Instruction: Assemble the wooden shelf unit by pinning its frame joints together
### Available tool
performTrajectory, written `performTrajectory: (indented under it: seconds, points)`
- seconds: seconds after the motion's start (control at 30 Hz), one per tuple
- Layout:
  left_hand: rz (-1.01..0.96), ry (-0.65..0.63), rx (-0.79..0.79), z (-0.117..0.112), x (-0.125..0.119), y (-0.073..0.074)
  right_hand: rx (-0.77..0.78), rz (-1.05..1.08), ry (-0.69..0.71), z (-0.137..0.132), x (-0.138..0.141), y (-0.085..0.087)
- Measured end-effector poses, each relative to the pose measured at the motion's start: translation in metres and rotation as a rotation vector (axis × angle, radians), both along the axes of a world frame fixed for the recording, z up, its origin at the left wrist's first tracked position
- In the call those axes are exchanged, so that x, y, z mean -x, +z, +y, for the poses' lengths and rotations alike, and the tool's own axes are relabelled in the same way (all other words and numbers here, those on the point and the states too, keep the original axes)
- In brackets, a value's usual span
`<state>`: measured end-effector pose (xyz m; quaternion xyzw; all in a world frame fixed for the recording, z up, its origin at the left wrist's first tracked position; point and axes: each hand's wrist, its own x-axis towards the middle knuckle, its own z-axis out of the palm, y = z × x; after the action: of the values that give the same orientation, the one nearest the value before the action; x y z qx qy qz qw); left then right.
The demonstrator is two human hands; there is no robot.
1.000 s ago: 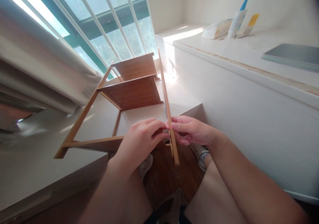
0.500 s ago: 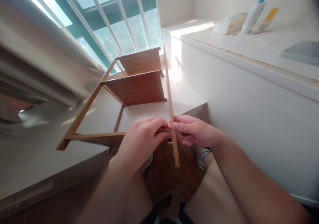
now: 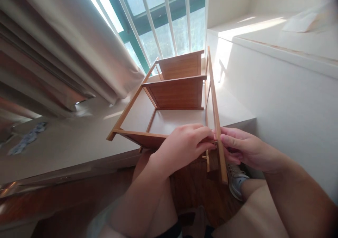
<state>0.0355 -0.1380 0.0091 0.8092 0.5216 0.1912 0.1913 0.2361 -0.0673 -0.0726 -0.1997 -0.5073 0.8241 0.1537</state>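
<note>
A wooden shelf rack [image 3: 174,91] with reddish-brown boards lies tilted before me, between the window and my legs. My left hand [image 3: 185,144] is closed at the right end of the nearest shelf board [image 3: 142,138], fingers above and thumb below; the exact contact is partly hidden. On the right, my right hand [image 3: 245,144] pinches the long side frame [image 3: 216,118] from its outer face, close to my left fingertips. Small peg-like ends [image 3: 204,157] stick out beside the frame below my left hand. The joint between board and frame is mostly covered by my fingers.
A white ledge [image 3: 274,47] runs along the right, with a blurred pale packet [image 3: 301,21] on it. Beige curtains [image 3: 87,44] hang at left beside the barred window [image 3: 169,23]. My shoe [image 3: 236,181] is on the dark wooden floor [image 3: 192,185].
The view has swung left, so the rack and both hands appear further right. The side frame has tilted somewhat, showing more of its inner side. Both hands keep their places at the joint.
</note>
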Motion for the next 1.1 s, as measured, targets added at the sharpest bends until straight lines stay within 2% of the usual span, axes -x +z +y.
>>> performTrajectory:
  seconds: [0.33,0.83,1.1]
  points:
    - [-0.036,0.034,-0.02,0.001,-0.002,-0.002,-0.03,0.008,0.009,0.002,0.001,0.016]
    - [-0.028,0.068,-0.061,0.001,-0.003,-0.001,-0.034,0.012,0.012,0.003,0.0,0.017]
    - [-0.019,0.067,-0.003,0.003,-0.007,-0.004,-0.001,0.036,-0.032,0.002,0.001,0.017]
